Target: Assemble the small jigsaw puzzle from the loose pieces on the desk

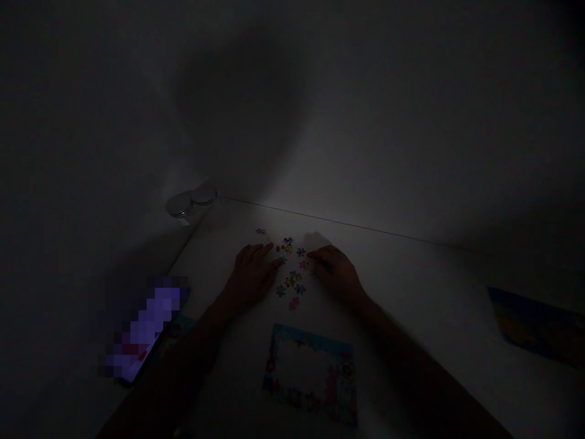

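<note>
In dim light, small colourful jigsaw puzzle pieces [294, 279] lie loosely grouped on the pale table between my two hands. My left hand [252, 272] rests at the left of the group, fingers apart. Its thumb tip meets a bluish puzzle piece [283, 260]. From the right, my right hand [337, 272] reaches in with the index finger stretched out and the others partly curled. That fingertip is beside a dark multicoloured piece [300, 251], and nothing shows gripped. Nearer to me lies a partly filled puzzle board [348, 381], with pieces along its border and a bare pale middle.
At left, a phone with a lit, pixelated screen [153, 329] stands over another colourful card [183, 324]. Two round clear containers [180, 204] sit by the far left corner. A dark blue picture sheet [534, 323] lies at right. A wall borders the table's back edge.
</note>
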`<state>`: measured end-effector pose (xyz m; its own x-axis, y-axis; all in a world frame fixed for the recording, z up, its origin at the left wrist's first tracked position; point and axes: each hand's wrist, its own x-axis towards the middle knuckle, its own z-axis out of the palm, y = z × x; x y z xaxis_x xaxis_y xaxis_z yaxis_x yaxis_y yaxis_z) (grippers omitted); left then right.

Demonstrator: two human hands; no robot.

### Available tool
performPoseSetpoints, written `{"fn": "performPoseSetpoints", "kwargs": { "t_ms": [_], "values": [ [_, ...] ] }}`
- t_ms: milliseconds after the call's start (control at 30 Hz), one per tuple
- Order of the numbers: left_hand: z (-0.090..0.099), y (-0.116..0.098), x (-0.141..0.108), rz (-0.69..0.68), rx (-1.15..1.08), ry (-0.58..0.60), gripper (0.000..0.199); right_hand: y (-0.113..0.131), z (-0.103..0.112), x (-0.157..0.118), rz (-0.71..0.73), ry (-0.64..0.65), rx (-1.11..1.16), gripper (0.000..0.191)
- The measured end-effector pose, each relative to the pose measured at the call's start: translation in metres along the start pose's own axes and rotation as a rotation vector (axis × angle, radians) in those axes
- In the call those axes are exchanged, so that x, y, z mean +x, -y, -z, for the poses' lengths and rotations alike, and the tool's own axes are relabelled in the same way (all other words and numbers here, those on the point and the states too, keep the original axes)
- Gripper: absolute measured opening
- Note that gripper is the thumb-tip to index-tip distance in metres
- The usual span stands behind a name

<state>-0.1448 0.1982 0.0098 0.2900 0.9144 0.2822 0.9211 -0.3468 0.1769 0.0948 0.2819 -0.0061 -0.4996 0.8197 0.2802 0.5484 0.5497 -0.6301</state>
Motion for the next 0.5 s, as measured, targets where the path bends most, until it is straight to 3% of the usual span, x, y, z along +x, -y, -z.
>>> {"fn": "performPoseSetpoints", "kwargs": {
  "t_ms": [200,333,500],
  "values": [
    [0.004,-0.001,0.000,-0.068,-0.043,-0.006,0.032,0.012,-0.005,-0.004,0.238,0.029,-0.078,0.026],
    [0.004,-0.002,0.002,-0.065,-0.043,-0.099,0.031,0.012,-0.006,-0.005,0.261,0.077,-0.123,0.033],
    [-0.002,-0.010,0.003,-0.025,-0.005,0.008,0.032,0.014,-0.006,-0.005,0.236,0.147,-0.194,0.036]
  ]
}}
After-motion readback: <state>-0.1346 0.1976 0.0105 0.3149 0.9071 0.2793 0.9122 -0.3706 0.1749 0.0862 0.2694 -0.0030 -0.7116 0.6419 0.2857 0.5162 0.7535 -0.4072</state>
